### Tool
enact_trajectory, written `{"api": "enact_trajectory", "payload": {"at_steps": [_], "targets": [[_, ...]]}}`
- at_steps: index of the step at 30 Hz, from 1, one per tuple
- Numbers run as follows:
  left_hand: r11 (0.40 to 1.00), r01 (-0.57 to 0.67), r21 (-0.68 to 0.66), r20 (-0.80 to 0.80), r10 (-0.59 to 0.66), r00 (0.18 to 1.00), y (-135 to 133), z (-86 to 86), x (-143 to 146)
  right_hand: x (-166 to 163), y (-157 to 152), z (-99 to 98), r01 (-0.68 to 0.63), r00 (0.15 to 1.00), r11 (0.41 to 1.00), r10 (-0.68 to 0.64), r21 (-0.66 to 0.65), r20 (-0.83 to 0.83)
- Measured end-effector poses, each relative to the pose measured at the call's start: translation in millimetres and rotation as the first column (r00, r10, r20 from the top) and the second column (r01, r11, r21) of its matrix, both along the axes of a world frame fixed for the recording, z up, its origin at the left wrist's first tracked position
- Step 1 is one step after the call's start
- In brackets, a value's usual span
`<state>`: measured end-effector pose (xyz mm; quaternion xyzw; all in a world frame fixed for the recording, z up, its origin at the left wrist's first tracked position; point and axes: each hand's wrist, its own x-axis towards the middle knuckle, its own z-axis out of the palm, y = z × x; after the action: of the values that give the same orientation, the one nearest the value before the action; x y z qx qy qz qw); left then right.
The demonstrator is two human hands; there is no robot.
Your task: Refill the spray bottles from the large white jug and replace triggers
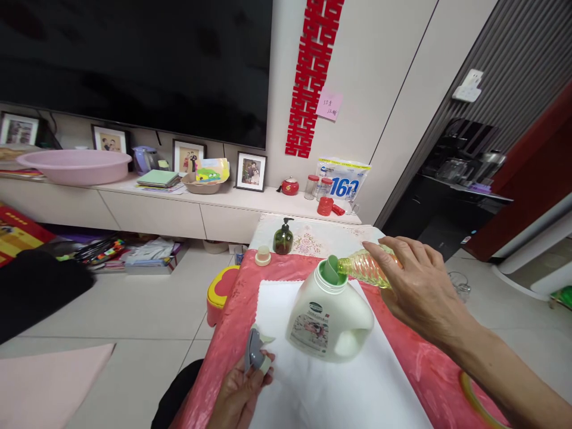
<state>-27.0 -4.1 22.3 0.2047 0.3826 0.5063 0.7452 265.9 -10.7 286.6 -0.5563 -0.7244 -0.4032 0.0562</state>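
Note:
My right hand [417, 280] is wrapped round a clear, ribbed bottle [369, 268] with a yellow-green tint, tipped on its side. The bottle's neck meets the green pouring spout [331, 269] in the mouth of a pale green laundry detergent jug [319, 322], which stands upright and uncapped on a white cloth [308, 390]. Low on the left, my left hand [243, 390] grips a grey and white trigger spray head [254, 348], apart from the jug. Beyond the jug are a whitish cap [263, 255] and a dark green pump bottle [283, 238].
A red cover [223, 357] drapes the table. To its left stands a yellow and red stool [221, 292]. Behind it, a low white cabinet [156, 211] carries photo frames, a pink basin [75, 167], jars and a white bag [344, 179]. A roll of tape [473, 396] lies at right.

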Motion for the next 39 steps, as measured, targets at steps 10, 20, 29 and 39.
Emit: {"api": "enact_trajectory", "payload": {"at_steps": [10,20,29,39], "targets": [[0.999,-0.038,0.021,0.006,0.038,0.999,0.2,-7.7,3.5,0.3,0.9,4.4,0.000,0.999,1.000,-0.001,0.029,0.048],[1.000,0.016,-0.005,0.015,-0.016,1.000,1.3,-1.3,-1.1,3.1,2.4,4.6,-0.001,0.999,1.000,0.000,0.018,0.052],[0.999,0.051,-0.002,0.006,-0.051,0.999,4.8,-5.0,-5.5,0.9,1.5,8.6,-0.023,0.998,0.999,0.021,0.035,0.057],[1.000,0.012,0.012,0.002,-0.012,1.000,2.0,-1.4,-2.8,3.1,4.1,11.8,-0.004,0.997,0.999,0.001,0.041,0.071]]}}
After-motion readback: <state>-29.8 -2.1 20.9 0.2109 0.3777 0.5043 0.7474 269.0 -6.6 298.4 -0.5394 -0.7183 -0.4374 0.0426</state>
